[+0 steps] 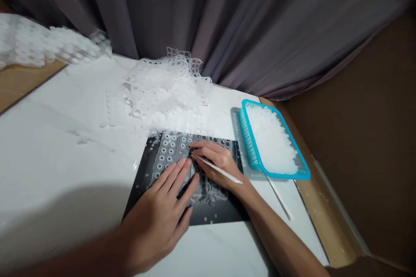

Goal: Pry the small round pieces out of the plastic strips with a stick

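Note:
A clear plastic sheet [166, 150] with rows of ring-shaped cut-outs lies on a black mat [139, 194]. My left hand [172, 194] rests flat on the sheet, fingers stretched out and slightly apart. In my right hand [218, 160] is a thin white stick [224, 171], pinched between the fingers, its tip down at the sheet near my left fingertips. What the tip touches is too small to tell. Small clear discs [208, 220] lie scattered on the mat around the sheet.
A blue plastic basket [248, 147] heaped with small white pieces [271, 140] stands at the right. Beside it lies another white stick [279, 199]. Behind the mat is a pile of perforated clear sheets [165, 86]; more sheets [42, 43] lie at far left. A grey curtain [182, 13] hangs behind.

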Available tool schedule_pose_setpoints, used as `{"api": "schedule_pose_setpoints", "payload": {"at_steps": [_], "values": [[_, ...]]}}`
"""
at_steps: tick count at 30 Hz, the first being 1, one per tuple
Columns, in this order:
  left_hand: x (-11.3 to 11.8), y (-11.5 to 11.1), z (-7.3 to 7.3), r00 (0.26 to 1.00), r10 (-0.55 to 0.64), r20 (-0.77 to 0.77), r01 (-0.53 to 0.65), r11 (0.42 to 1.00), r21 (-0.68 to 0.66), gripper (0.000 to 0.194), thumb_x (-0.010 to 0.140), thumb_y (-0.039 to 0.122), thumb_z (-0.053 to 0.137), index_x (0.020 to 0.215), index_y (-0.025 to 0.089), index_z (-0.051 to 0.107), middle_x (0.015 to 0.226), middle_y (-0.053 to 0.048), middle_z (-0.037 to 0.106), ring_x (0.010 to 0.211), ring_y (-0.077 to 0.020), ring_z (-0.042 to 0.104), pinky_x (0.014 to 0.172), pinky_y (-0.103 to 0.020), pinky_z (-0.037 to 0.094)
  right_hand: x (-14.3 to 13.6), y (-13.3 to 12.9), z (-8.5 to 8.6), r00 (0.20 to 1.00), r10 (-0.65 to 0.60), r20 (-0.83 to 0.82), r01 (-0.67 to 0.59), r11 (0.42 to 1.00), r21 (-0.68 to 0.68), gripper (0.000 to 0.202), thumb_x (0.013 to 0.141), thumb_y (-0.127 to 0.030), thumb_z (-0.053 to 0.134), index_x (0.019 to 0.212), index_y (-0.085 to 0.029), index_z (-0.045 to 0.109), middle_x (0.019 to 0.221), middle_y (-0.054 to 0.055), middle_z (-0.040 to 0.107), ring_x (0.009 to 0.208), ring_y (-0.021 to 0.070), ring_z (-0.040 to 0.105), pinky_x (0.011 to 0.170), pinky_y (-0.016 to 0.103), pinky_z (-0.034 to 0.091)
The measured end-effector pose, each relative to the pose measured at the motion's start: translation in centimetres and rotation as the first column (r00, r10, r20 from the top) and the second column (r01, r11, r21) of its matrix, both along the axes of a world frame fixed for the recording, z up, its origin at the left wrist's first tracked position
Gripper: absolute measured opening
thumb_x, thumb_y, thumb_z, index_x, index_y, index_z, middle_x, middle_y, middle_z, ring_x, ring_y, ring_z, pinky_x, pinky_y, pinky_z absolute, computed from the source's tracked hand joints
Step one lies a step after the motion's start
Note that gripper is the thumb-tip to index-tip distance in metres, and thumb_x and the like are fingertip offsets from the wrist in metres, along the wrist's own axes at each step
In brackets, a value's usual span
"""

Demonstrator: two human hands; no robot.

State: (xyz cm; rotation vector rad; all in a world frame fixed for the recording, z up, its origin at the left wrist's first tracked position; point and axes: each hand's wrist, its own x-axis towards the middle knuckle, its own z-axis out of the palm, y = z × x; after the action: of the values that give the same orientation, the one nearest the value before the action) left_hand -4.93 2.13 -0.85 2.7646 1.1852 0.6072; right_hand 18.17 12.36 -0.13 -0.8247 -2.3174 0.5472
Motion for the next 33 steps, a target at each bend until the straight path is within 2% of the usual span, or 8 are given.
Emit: {"api": "schedule_pose_setpoints", "payload": {"at_steps": [15, 17, 19, 24, 28, 31, 33], "values": [[0.1, 0.2, 0.2, 1.0, -0.008, -0.026, 0.008, 1.0, 0.012, 0.06, 0.108, 0.042, 0.057, 0.16, 0.011, 0.055, 0.173, -0.023, 0.044, 0.163, -0.0399, 0.039, 0.135, -0.053, 0.028, 0.8, 0.7, 0.8, 0.985, 0.077, 0.157, -0.07, 0.996, -0.052, 0.017, 0.108, -0.016, 0.063, 0.116, -0.023, 0.076, 0.147, 0.01, 0.073, 0.131, 0.0252, 0.075, 0.105, 0.044, 0.068], [0.1, 0.2, 0.2, 1.0, -0.002, -0.022, 0.002, 1.0, 0.013, 0.06, 0.108, 0.043, 0.057, 0.16, 0.011, 0.056, 0.172, -0.022, 0.045, 0.163, -0.0397, 0.04, 0.135, -0.053, 0.028, 0.8, 0.7, 0.8, 0.979, 0.065, 0.193, -0.065, 0.998, -0.009, 0.019, 0.108, -0.015, 0.062, 0.117, -0.024, 0.075, 0.148, 0.01, 0.073, 0.131, 0.0256, 0.075, 0.104, 0.044, 0.069], [0.2, 0.1, 0.3, 1.0, -0.004, -0.031, 0.004, 1.0, 0.012, 0.061, 0.108, 0.043, 0.056, 0.159, 0.011, 0.056, 0.17, -0.022, 0.048, 0.161, -0.0397, 0.042, 0.134, -0.054, 0.029, 0.6, 0.7, 0.6, 0.966, 0.043, 0.253, -0.068, 0.994, 0.088, 0.02, 0.108, -0.013, 0.06, 0.117, -0.024, 0.075, 0.148, 0.01, 0.073, 0.131, 0.0265, 0.075, 0.102, 0.044, 0.07], [0.4, 0.0, 0.5, 0.999, 0.002, -0.045, 0.0, 0.999, 0.035, 0.06, 0.108, 0.044, 0.055, 0.155, 0.007, 0.06, 0.161, -0.026, 0.058, 0.156, -0.042, 0.05, 0.133, -0.056, 0.03, -0.4, 0.6, 0.1, 0.946, -0.008, 0.325, -0.099, 0.946, 0.31, 0.019, 0.107, -0.009, 0.06, 0.107, -0.023, 0.073, 0.144, 0.011, 0.076, 0.124, 0.0288, 0.079, 0.1, 0.044, 0.072], [0.5, -0.1, 0.4, 0.999, 0.005, -0.043, -0.003, 1.0, 0.027, 0.061, 0.108, 0.044, 0.055, 0.156, 0.007, 0.059, 0.163, -0.026, 0.056, 0.157, -0.0427, 0.048, 0.134, -0.056, 0.03, -0.6, 0.5, -0.4, 0.96, -0.072, 0.269, -0.022, 0.943, 0.331, 0.02, 0.108, -0.01, 0.058, 0.113, -0.023, 0.073, 0.143, 0.011, 0.076, 0.114, 0.0269, 0.083, 0.086, 0.037, 0.073], [0.4, -0.1, 0.2, 0.999, 0.004, -0.037, -0.004, 1.0, 0.013, 0.062, 0.108, 0.046, 0.057, 0.159, 0.01, 0.057, 0.168, -0.023, 0.051, 0.161, -0.0419, 0.041, 0.135, -0.056, 0.029, -0.6, 0.5, -1.0, 0.97, -0.145, 0.195, 0.092, 0.961, 0.26, 0.022, 0.107, -0.012, 0.06, 0.118, -0.025, 0.074, 0.139, 0.007, 0.079, 0.11, 0.0232, 0.084, 0.077, 0.03, 0.071], [0.3, -0.1, 0.1, 0.999, 0.002, -0.035, -0.001, 1.0, 0.017, 0.062, 0.108, 0.044, 0.057, 0.16, 0.011, 0.055, 0.17, -0.023, 0.048, 0.163, -0.0415, 0.038, 0.135, -0.056, 0.03, -0.8, 0.8, -1.4, 0.972, -0.187, 0.141, 0.156, 0.966, 0.206, 0.023, 0.106, -0.012, 0.06, 0.118, -0.026, 0.075, 0.137, 0.006, 0.08, 0.11, 0.0228, 0.084, 0.078, 0.029, 0.07]]}}
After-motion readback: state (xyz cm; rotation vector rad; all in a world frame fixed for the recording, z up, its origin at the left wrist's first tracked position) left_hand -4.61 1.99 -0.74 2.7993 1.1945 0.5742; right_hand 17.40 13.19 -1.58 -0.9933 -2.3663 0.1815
